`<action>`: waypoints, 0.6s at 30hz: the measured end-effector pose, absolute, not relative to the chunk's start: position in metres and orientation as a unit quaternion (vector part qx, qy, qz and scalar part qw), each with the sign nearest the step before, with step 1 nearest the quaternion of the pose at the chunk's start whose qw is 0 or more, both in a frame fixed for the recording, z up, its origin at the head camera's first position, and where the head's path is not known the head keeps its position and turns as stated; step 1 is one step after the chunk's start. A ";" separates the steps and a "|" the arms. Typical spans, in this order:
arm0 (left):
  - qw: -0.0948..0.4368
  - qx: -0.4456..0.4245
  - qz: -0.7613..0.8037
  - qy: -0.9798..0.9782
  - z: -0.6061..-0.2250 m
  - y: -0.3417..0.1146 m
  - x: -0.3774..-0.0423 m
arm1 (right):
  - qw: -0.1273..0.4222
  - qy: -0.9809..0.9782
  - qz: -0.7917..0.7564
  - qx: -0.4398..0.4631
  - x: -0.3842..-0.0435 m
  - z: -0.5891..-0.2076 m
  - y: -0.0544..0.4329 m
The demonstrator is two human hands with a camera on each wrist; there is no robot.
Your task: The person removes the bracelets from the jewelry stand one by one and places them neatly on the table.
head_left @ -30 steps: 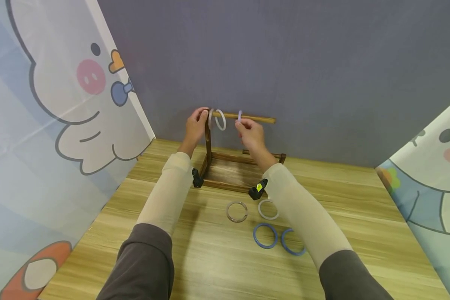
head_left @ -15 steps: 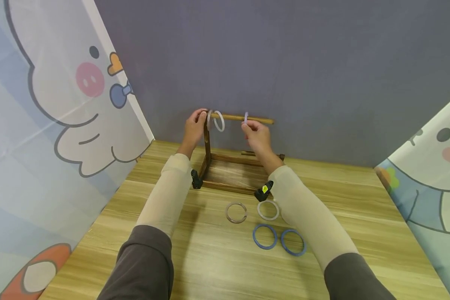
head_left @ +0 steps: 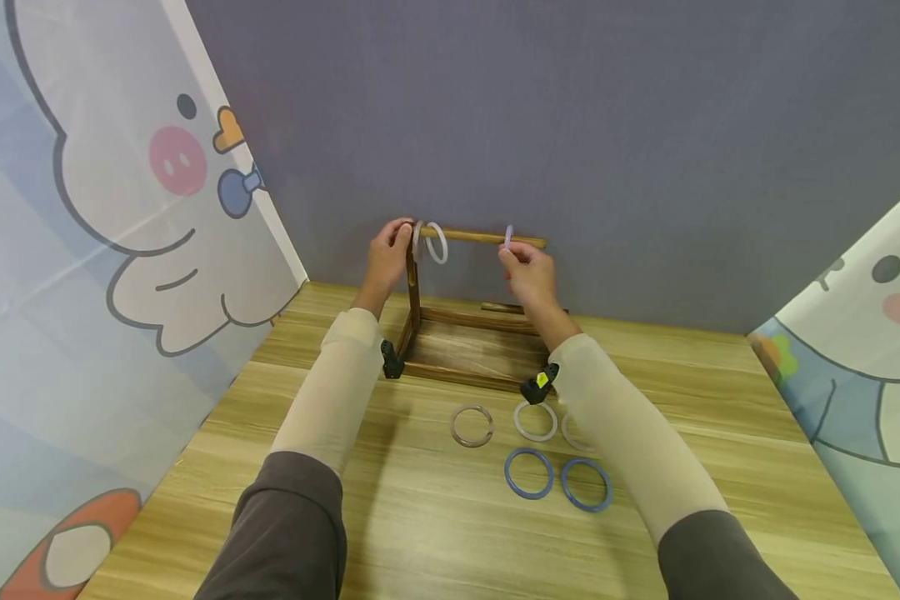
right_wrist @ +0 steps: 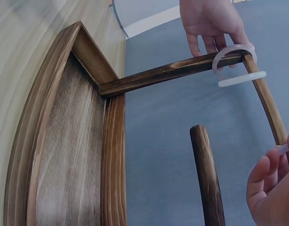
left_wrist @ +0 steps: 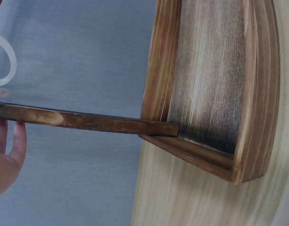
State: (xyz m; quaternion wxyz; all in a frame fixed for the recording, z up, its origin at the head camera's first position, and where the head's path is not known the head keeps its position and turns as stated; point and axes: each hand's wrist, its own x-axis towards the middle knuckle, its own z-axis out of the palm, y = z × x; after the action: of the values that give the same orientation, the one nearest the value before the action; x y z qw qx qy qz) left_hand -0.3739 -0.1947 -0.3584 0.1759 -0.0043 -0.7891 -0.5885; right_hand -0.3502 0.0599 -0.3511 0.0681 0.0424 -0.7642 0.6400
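My left hand grips the top corner of a dark wooden rack, at the upper end of its post. A long rod runs rightward from that corner. Hanging on the rod near the post are a brownish-grey bangle and a white bangle. Close to the rod's free end, my right hand pinches a lavender bangle between thumb and fingers, with the rod passing through it. In the right wrist view, the fingers cover most of this bangle.
A shorter lower peg sits at the rack's right, partly behind my right arm. On the table in front lie a brown bangle, a white one, a pale one partly under the sleeve, and two blue bangles. A grey wall stands behind.
My right hand has slid the lavender bangle rightward along the rod toward its free end. The pale bangle beside the right sleeve has come into view. My left hand stays at the corner.
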 end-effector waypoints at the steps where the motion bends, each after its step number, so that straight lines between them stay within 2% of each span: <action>1: 0.176 -0.005 -0.589 -0.789 -0.358 -0.195 -0.374 | 0.070 -0.763 0.641 0.041 -0.351 -0.351 0.061; 9: 0.179 -0.005 -0.589 -0.788 -0.358 -0.194 -0.373 | 0.078 -0.766 0.637 0.030 -0.351 -0.354 0.071; 18: 0.178 -0.003 -0.595 -0.784 -0.358 -0.195 -0.374 | 0.111 -0.767 0.631 0.031 -0.349 -0.356 0.081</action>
State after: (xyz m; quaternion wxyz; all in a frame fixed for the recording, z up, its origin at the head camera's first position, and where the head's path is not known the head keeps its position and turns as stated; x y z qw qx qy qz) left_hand -0.3743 -0.1950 -0.3581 0.1776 -0.0030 -0.7837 -0.5952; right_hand -0.3490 0.0811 -0.3563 0.1107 0.0310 -0.7669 0.6313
